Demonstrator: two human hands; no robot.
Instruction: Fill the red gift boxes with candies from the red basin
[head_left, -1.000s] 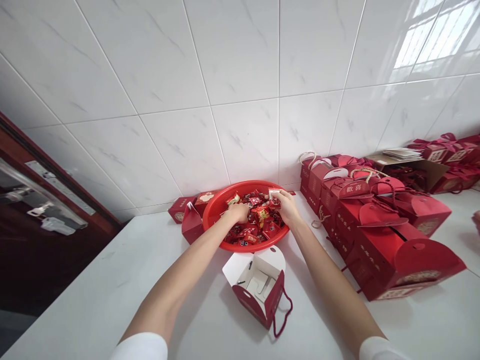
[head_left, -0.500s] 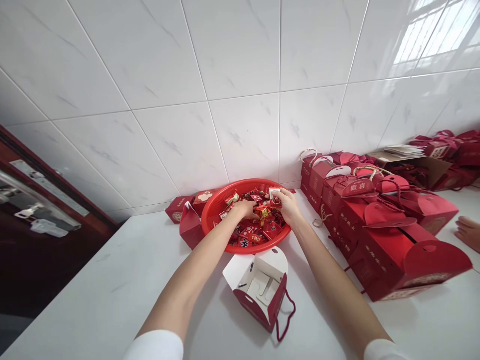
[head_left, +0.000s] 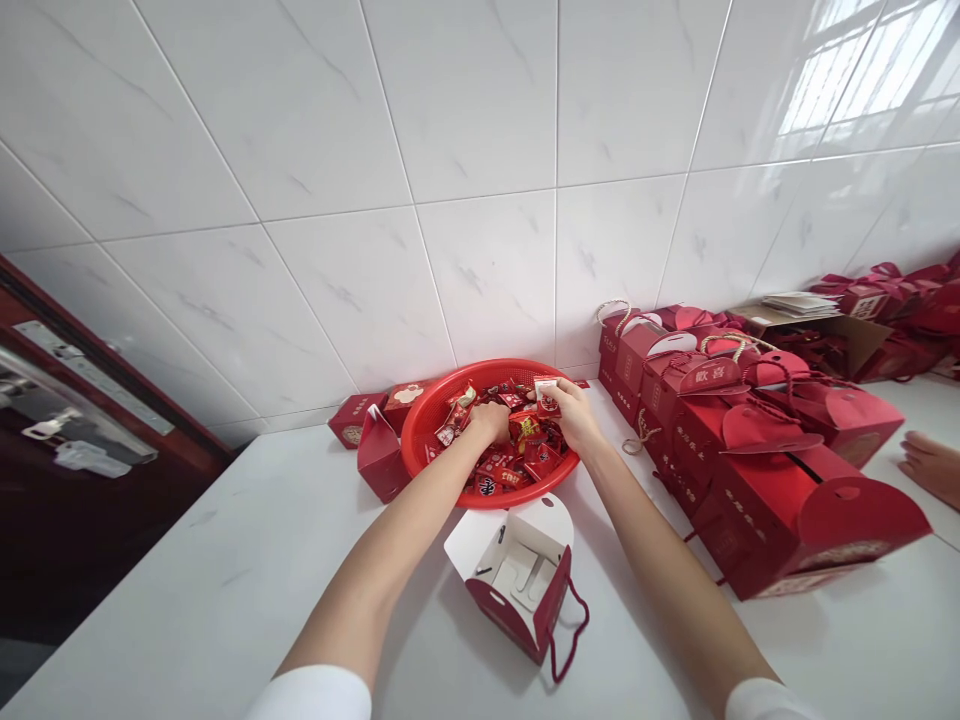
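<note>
A red plastic basket (head_left: 420,470) full of red-wrapped candies (head_left: 499,475) stands against the tiled wall. My left hand (head_left: 491,418) reaches down among the candies, its fingertips hidden by the hand and wrappers. At the basket's right side my right hand (head_left: 571,408) pinches a red and white packet (head_left: 547,397) between thumb and fingers. In front of the basket sits an opened box (head_left: 525,575), white inside with nothing in it, its dark red cord handle hanging to the right.
Many closed red gift boxes (head_left: 780,500) stand in rows on the right, with a carton (head_left: 862,340) behind them. Small red boxes (head_left: 379,455) lie left of the basket. Another person's hand (head_left: 930,465) rests at the right edge. A dark red door (head_left: 75,520) is at left.
My left hand has shifted slightly up and to the left within the candies. My right hand still holds the packet at nearly the same spot.
</note>
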